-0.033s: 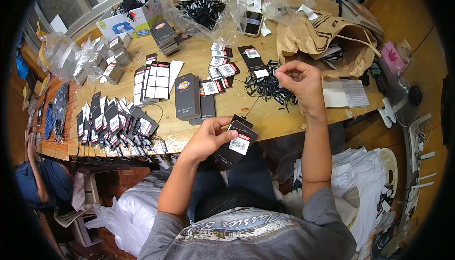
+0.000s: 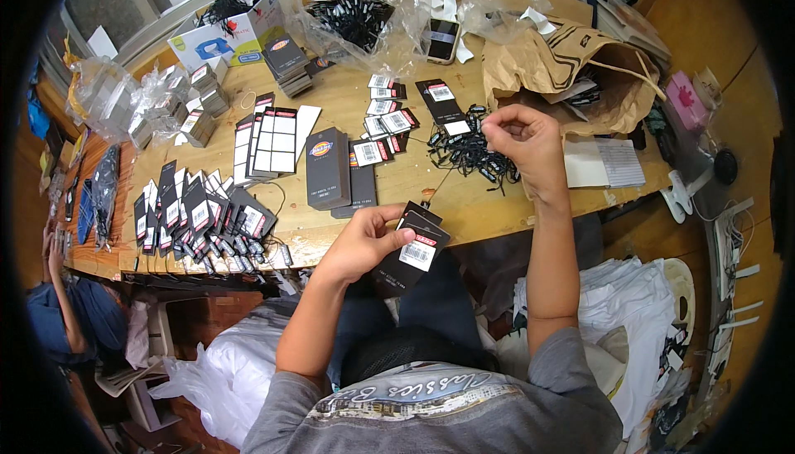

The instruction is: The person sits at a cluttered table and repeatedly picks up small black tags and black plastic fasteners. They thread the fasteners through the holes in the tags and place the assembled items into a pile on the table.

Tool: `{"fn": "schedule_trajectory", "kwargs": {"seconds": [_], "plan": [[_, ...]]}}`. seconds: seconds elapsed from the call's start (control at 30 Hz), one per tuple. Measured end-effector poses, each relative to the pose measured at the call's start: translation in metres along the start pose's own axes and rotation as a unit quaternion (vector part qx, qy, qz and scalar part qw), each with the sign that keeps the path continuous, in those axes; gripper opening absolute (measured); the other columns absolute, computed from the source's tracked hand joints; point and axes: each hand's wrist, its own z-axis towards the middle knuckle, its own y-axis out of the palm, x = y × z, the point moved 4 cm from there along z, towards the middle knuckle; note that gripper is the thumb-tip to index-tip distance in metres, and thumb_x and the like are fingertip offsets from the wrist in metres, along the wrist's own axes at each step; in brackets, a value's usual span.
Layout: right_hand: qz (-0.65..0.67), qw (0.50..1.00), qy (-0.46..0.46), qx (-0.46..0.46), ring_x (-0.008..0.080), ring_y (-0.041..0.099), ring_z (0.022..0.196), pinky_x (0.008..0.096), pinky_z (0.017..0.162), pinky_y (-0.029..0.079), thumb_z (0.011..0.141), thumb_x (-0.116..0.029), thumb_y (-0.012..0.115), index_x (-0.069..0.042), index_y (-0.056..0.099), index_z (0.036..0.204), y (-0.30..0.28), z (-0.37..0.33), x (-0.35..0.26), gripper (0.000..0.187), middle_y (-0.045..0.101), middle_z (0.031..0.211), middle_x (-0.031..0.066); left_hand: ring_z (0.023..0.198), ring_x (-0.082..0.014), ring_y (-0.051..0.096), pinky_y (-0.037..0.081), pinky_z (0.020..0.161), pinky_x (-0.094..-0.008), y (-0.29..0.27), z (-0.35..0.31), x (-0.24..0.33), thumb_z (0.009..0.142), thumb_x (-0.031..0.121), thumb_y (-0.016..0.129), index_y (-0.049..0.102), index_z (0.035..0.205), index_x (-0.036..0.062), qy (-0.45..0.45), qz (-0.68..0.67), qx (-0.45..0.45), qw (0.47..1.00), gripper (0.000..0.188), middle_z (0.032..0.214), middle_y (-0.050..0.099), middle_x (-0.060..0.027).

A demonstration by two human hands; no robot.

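Hang tags (image 2: 416,253): dark, overlapping, top one with a white barcode label and red strip; held over the near edge of the table (image 2: 489,218), in front of the person.

Left hand (image 2: 368,240): thumb laid on top, fingers underneath, tags pinched between. Right hand (image 2: 526,146): raised over the pile of black cords (image 2: 464,154), thumb and fingertips pressed together. A thin cord (image 2: 445,179) runs from the tags' upper end toward those fingertips; it seems pinched there, but the contact is too fine to confirm.

Progress, by judgement: part-way.
- Done: the heap of labelled tags (image 2: 199,210) at left, many with black cord ends hanging at the near edge. Count not possible; they overlap.
- In hand: the held tags appear to have their cord through, loop apparently not closed.
- Left: stack of grey cards (image 2: 327,174), mid-table, no cords visible; small barcode tags (image 2: 386,123) lying in a loose group beyond it; loose cords by the right hand, more in the clear plastic bag (image 2: 352,22) at the back.
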Motion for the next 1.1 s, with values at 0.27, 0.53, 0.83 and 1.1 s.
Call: {"fn": "schedule_trajectory", "kwargs": {"seconds": [0.27, 0.53, 0.83, 1.1], "plan": [[0.025, 0.999, -0.025, 0.033, 0.0039, 0.049, 0.059, 0.015, 0.054, 0.04, 0.072, -0.003, 0.06, 0.003, 0.057, 0.08, -0.008, 0.004, -0.003, 0.011, 0.055, 0.069, 0.0008, 0.066, -0.0019, 0.049, 0.04, 0.058, -0.0162, -0.001, -0.016, -0.003, 0.079, 0.002, 0.051, 0.053, 0.097, -0.0057, 0.004, -0.013, 0.018, 1.0, 0.02, 0.08, 0.058, -0.0021], [-0.095, 0.993, -0.032, 0.057, 0.0044, 0.047, 0.058, 0.0162, 0.054, 0.039, 0.071, -0.002, 0.059, 0.001, 0.059, 0.077, -0.022, 0.003, 0.001, 0.007, 0.055, 0.069, -0.0004, 0.059, -0.0007, 0.041, 0.033, 0.05, -0.0164, -0.005, -0.031, -0.006, 0.079, 0.001, 0.051, 0.054, 0.089, -0.0031, 0.03, 0.061, 0.075, 0.995, 0.011, 0.071, 0.05, 0.0035], [-0.405, 0.909, -0.054, -0.085, 0.0268, 0.055, 0.07, 0.0313, 0.063, 0.043, 0.069, -0.004, 0.057, -0.001, 0.061, 0.077, -0.006, -0.021, 0.034, 0.009, 0.058, 0.075, 0.0103, 0.051, -0.005, 0.034, 0.03, 0.043, -0.0217, -0.001, -0.057, -0.036, 0.074, 0.004, 0.057, 0.052, 0.078, -0.0026, -0.001, 0.223, 0.111, 0.969, 0.009, 0.056, 0.042, -0.0016], [-0.219, 0.965, 0.077, -0.12, 0.0138, 0.056, 0.067, 0.024, 0.06, 0.043, 0.07, 0.001, 0.056, 0.002, 0.06, 0.081, -0.007, -0.027, 0.05, 0.011, 0.059, 0.073, 0.0058, 0.05, -0.0049, 0.034, 0.03, 0.043, -0.0218, 0.002, -0.051, -0.047, 0.075, 0.003, 0.056, 0.051, 0.078, -0.0029, -0.01, 0.199, 0.109, 0.974, 0.008, 0.056, 0.043, -0.0019]]}}
